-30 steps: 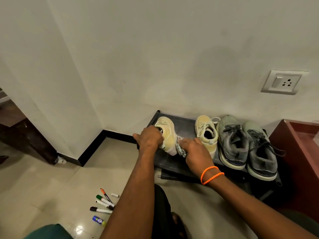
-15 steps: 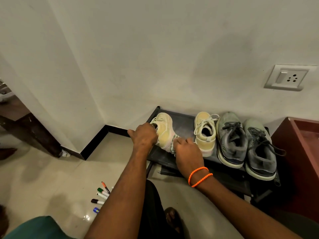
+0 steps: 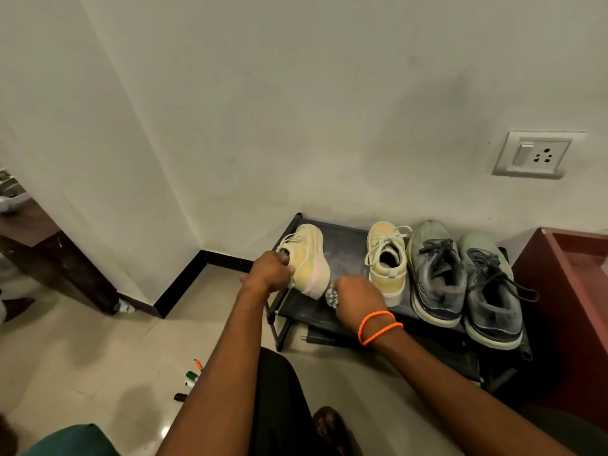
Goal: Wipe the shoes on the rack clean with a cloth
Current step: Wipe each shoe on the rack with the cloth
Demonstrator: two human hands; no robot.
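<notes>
Cloth [image 3: 332, 296] now sits lower, bunched in the right hand [image 3: 357, 296] at the heel sole of the tilted yellow shoe [image 3: 309, 261]; a second ago it was pressed higher against the shoe's side. That suggests the wiping has worked down the side to the heel edge, so this shoe may be nearly done. The left hand [image 3: 271, 273] grips the shoe at its collar, fingers curled into the opening, tipping it on the left end of the rack [image 3: 345, 238]. Right fingers are clamped on the cloth. The second yellow shoe [image 3: 386, 258] and grey pair [image 3: 467, 274] wait upright. A logo marks the nearer grey shoe's heel, unreadable. No other writing is legible.
</notes>
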